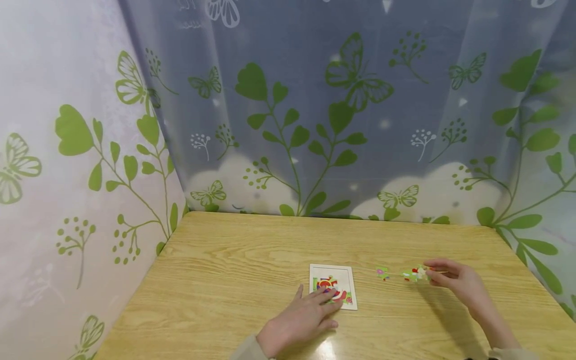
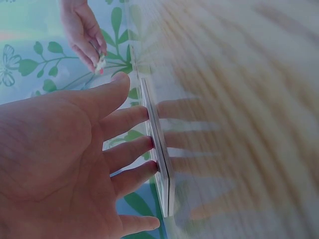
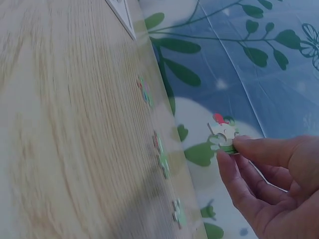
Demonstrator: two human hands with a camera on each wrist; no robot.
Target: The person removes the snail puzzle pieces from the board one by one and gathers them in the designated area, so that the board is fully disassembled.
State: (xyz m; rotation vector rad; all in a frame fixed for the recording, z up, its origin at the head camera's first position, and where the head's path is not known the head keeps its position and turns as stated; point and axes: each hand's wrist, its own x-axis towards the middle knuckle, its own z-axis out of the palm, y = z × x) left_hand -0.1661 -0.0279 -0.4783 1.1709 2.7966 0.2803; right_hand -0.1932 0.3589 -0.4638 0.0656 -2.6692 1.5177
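A white-framed jigsaw puzzle board [image 1: 345, 278] lies flat on the table, its colourful picture partly filled with pieces. My left hand [image 1: 301, 319] rests on it from the near side, fingers spread and fairly straight; in the left wrist view the fingertips press on the face of the board [image 2: 160, 167]. Off to the right, my right hand [image 1: 465, 285] pinches a jigsaw piece [image 3: 225, 132] between thumb and fingertips, raised above the tabletop. That piece is white and green with a red spot.
Loose jigsaw pieces lie on the wooden table [image 1: 234, 260] between the board and my right hand, among them a green and pink one [image 1: 382, 272]. More pieces [image 3: 160, 157] show in the right wrist view. A curtain with leaves and butterflies [image 1: 297, 100] hangs behind the table.
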